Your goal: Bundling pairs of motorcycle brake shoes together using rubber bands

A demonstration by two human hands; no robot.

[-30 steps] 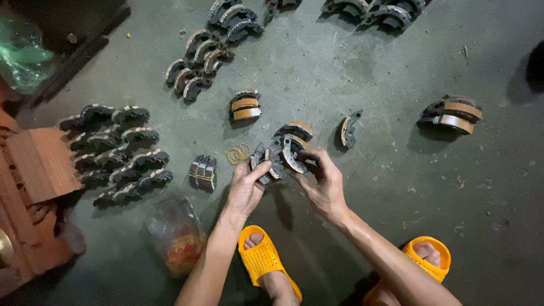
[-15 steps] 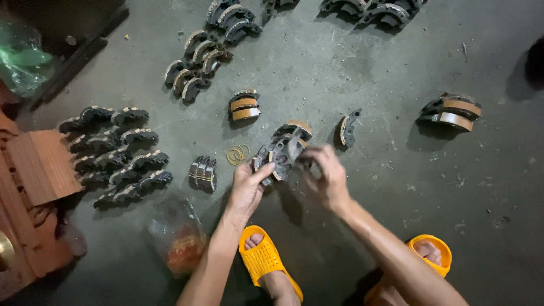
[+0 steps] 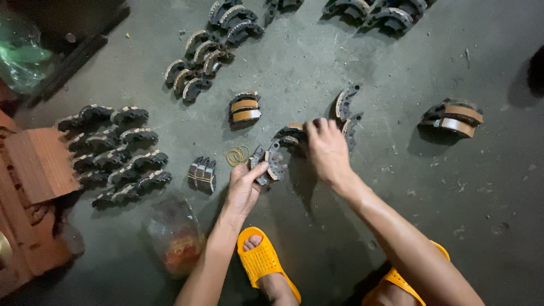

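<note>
My left hand point(image 3: 245, 187) grips a small stack of dark curved brake shoes point(image 3: 268, 165) just above the grey floor. My right hand point(image 3: 326, 152) reaches forward with its fingers over more brake shoes point(image 3: 289, 135) lying on the floor, touching them; whether it grips one I cannot tell. A few yellow rubber bands point(image 3: 236, 156) lie just left of my left hand. A banded bundle of shoes point(image 3: 202, 173) sits further left.
Rows of brake shoes point(image 3: 116, 153) lie at left, more groups at top point(image 3: 195, 62) and top right point(image 3: 391, 14). Banded tan-lined pairs sit at centre point(image 3: 245, 107) and right point(image 3: 453, 118). A plastic bag point(image 3: 173, 238) and my yellow sandals point(image 3: 263, 263) are near; bricks point(image 3: 37, 164) at left.
My right hand has moved forward off the stack in my left hand and down onto the shoes on the floor. My left hand has lowered slightly with its stack.
</note>
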